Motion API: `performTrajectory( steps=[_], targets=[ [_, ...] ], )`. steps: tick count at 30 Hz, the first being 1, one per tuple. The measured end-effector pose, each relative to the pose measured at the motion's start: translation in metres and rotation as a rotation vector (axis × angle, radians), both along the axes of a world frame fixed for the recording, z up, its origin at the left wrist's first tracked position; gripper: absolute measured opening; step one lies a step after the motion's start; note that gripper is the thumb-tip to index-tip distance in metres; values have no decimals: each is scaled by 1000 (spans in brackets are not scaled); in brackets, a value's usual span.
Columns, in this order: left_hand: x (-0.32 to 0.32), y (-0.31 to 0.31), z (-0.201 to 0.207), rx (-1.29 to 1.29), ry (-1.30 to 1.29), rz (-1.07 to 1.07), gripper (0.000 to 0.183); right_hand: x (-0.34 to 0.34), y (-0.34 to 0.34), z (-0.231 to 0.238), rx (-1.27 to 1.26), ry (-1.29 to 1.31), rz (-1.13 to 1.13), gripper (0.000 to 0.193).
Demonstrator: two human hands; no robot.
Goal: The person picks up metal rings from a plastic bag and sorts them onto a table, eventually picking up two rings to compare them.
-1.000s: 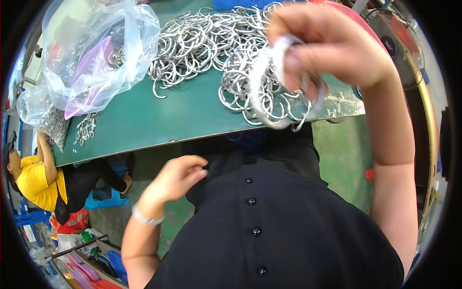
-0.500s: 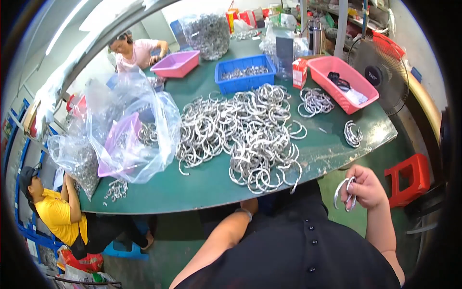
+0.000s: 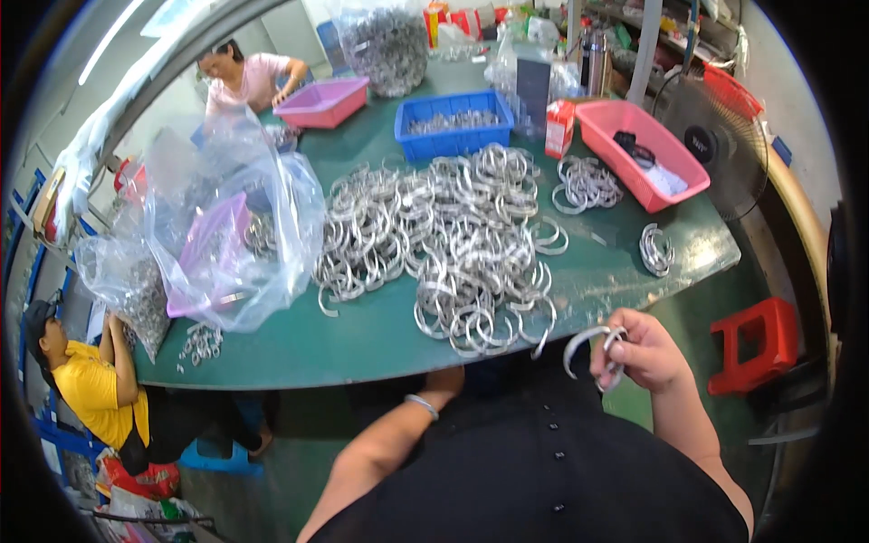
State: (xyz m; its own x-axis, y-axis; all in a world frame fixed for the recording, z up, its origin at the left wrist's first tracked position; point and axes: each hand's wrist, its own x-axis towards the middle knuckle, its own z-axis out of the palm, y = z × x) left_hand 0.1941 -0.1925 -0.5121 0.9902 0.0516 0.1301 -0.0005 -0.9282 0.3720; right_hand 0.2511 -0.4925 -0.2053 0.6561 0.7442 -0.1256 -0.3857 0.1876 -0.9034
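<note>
I see the left hand [image 3: 445, 380] in front of the pile [image 3: 444, 240], by the table [image 3: 362, 353]; its fingers are hidden, so I cannot tell its grip. The right hand [image 3: 625, 355], near and right of the pile, pinches rings [image 3: 574, 343]. Beyond the pile sits a blue tray [image 3: 457, 143].

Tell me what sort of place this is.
Most likely a small metal-parts workshop: silvery open rings lie heaped on a green table, a blue bin holds many small metallic-looking pieces, and a person in yellow is at the table's edge.
</note>
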Motion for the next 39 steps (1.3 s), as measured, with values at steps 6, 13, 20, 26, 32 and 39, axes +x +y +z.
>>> performTrajectory(
  steps=[6, 13, 20, 26, 32, 39],
  targets=[
    [-99, 12, 139, -496, 69, 261, 12, -4, 26, -31, 88, 29, 99, 15],
    [-140, 1, 236, -1715, -158, 214, 8, 4, 42, -18, 314, -70, -34, 16],
    [-91, -32, 268, -1875, -85, 85, 9, 3, 21, -22, 396, -54, -101, 14],
    [-74, -36, 279, -1895, -63, 43, 8, -12, 42, -33, 224, -15, -47, 15],
    [-71, -34, 277, -1907, -128, 48, 8, -12, 62, -29, 116, -56, 20, 14],
    [-71, -28, 278, -1905, -156, 111, 9, -15, 80, -31, 20, -73, 62, 18]
  ],
)
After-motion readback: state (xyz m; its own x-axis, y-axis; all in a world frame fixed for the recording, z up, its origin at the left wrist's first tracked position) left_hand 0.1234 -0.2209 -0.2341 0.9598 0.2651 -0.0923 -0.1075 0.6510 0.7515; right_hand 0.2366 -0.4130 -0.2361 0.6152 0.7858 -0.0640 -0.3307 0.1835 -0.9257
